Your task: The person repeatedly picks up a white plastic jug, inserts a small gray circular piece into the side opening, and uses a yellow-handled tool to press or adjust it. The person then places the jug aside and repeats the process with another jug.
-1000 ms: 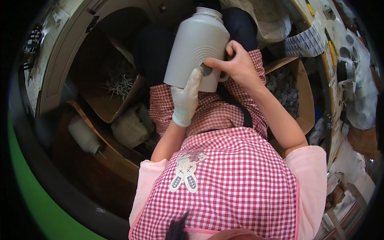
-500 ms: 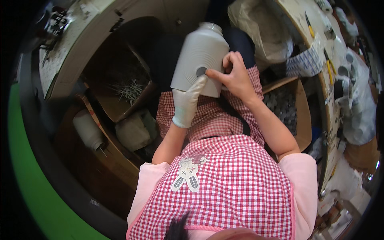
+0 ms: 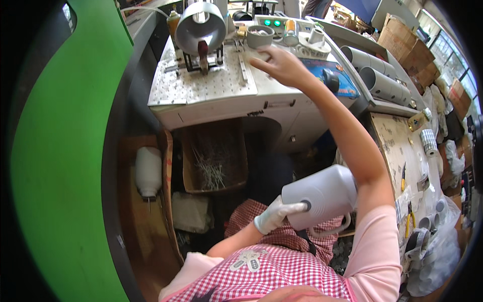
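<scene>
My left hand [image 3: 273, 215], in a white glove, grips a grey jug body [image 3: 322, 194] by its near end over my lap. The jug body lies tilted, with a pale loop handle [image 3: 332, 227] on its underside. My gloved thumb reaches to a dark round spot [image 3: 306, 205] on its side. My bare right hand [image 3: 284, 68] is stretched over the white bench, its fingers apart and nothing visible between them. Just beyond its fingertips stands a small grey bowl [image 3: 260, 36] with bits inside, which I cannot make out.
A metal fixture with a big grey cylinder [image 3: 201, 29] stands on the bench [image 3: 201, 90]. A tape roll [image 3: 316, 45] lies right of the bowl. Below are a carton of thin rods [image 3: 214, 151] and a white bottle [image 3: 148, 171]. Pliers [image 3: 408, 219] lie on the right-hand table.
My right hand has left the dark spot and reached forward over the bench. The jug body, still in my left hand, has tipped over to the right. The view has swung up to the bench.
</scene>
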`<state>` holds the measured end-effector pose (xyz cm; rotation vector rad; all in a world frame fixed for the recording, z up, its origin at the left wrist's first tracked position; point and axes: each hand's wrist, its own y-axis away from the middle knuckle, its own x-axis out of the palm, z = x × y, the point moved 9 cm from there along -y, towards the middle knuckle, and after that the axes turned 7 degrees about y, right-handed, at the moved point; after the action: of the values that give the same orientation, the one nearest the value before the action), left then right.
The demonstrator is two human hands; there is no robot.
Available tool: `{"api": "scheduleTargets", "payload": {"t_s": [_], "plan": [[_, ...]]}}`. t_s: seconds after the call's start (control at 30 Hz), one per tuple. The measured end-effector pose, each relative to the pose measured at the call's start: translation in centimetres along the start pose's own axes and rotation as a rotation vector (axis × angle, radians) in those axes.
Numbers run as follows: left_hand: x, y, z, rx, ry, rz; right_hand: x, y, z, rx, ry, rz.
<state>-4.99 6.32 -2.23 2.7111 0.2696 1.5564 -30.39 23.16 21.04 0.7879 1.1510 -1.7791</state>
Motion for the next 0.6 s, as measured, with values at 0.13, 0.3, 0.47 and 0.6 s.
{"api": "scheduleTargets", "payload": {"t_s": [0.13, 0.3, 0.47, 0.6], "plan": [[-1.3, 0.4, -2.4, -0.002, -0.010, -0.028, 3.0, -13.0, 3.1, 0.094, 0.268, -0.064], [-3.5, -0.3, -2.3, -0.050, -0.007, -0.069, 3.9, -19.2, 2.8, -0.074, 0.231, -0.177], [-6.1, -1.8, -0.9, -0.074, 0.082, -0.096, -7.2, -8.3, -14.0, 0.275, -0.283, -0.458], [-8.2, -2.7, 0.9, -0.178, 0.169, -0.072, -17.2, 8.1, -29.8, 0.696, -0.510, -0.419]]}}
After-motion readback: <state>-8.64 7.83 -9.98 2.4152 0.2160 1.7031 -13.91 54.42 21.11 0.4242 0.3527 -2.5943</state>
